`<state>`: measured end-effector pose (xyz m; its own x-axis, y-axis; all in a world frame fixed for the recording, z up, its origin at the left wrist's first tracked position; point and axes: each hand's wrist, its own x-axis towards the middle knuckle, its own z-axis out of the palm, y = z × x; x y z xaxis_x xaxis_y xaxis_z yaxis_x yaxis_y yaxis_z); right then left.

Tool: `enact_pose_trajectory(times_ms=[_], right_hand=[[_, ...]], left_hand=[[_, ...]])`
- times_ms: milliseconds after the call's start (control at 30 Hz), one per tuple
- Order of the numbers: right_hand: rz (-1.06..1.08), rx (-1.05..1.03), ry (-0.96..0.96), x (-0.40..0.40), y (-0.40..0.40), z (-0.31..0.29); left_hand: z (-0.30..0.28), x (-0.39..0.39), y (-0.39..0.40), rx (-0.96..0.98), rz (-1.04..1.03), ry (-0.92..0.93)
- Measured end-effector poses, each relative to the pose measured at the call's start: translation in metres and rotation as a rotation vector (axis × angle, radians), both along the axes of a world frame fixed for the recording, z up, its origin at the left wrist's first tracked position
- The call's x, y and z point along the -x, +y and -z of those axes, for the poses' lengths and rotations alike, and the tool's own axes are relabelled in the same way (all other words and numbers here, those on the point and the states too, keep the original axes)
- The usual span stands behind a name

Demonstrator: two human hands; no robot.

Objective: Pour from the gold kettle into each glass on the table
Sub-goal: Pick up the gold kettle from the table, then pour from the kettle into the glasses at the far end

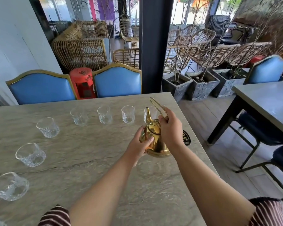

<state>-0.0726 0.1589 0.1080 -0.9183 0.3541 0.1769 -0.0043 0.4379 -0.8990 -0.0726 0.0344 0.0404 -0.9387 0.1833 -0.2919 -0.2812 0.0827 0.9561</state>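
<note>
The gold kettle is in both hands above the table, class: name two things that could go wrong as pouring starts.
1. The gold kettle is tipped towards the rightmost glass, which its spout partly hides; a misjudged stream may miss onto the table.
2. The right hand grips only the thin wire handle while the left hand steadies the smooth body; the kettle might slip or swing and knock that glass.

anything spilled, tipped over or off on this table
Nothing spilled or tipped that I can see. The glasses stand upright and look empty on the dry table. The gold kettle is held by both hands, the right hand on its handle, the left hand at its side.
</note>
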Motion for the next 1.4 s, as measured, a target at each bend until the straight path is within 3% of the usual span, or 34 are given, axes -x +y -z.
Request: enact_pose_trajectory(times_ms=[267,667,1400], right_hand=[[0.001,-0.094,-0.083,0.051,0.015,-0.003],[-0.009,-0.200,-0.204,0.097,0.017,-0.003],[-0.004,-0.226,-0.245,0.098,0.016,-0.002]], left_hand=[[0.005,0.036,0.013,0.013,0.139,-0.067],[0.023,0.060,0.023,-0.058,0.125,-0.194],[0.019,0.055,0.019,-0.054,0.137,-0.192]])
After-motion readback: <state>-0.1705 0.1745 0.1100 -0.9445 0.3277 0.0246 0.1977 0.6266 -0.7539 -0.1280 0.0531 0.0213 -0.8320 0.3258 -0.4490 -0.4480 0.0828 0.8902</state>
